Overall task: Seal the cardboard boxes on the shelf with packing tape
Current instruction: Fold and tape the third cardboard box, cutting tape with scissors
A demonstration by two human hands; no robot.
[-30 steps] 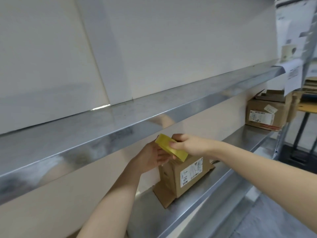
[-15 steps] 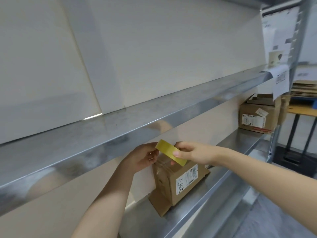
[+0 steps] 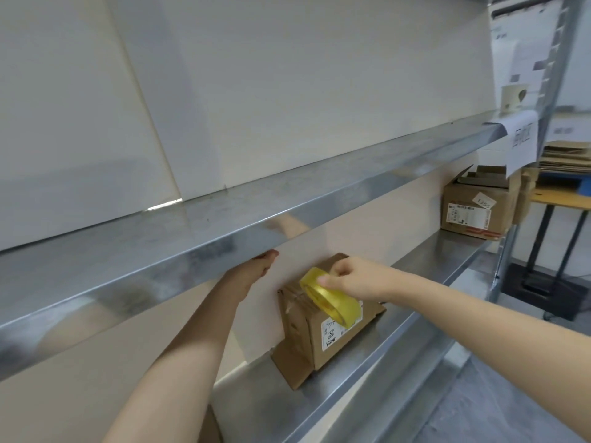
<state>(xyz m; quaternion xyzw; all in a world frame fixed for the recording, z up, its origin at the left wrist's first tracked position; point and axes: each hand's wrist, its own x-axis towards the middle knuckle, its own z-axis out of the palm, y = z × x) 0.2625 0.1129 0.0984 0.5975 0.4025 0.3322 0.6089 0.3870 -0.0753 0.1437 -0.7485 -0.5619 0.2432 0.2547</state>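
Under our right hand [image 3: 351, 279] | box [image 3: 323, 318] sits on the lower shelf [image 3: 415, 282], just below that hand's fingers | right hand pinches the tape roll [image 3: 329, 297], its ring tilted across the box top | left hand [image 3: 252, 273] is loose-fingered, up-left, nothing held, near the upper shelf [image 3: 256, 219] edge | second box [image 3: 473, 209] lies far right.
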